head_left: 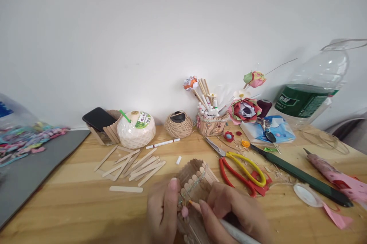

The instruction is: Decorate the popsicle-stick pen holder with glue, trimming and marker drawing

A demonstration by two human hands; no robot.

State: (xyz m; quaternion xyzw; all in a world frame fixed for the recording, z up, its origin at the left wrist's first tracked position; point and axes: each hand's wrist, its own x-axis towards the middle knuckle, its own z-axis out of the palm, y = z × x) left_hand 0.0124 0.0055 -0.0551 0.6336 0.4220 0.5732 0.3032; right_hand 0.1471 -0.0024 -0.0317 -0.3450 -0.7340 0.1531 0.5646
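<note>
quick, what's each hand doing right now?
Left hand: closed on the craft-stick holder.
Right hand: closed around a pen-like tool, its tip at the holder.

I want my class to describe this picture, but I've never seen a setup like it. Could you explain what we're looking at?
There is no machine here: these are a person's bare hands. The single picture comes from a camera worn on the head, looking forward and down.

The left hand steadies a small craft-stick holder; the right hand grips a pale pen-like tool with an orange tip.

On the wooden table are loose sticks, scissors, twine and a white coconut. A large bottle leans at the right.
</note>
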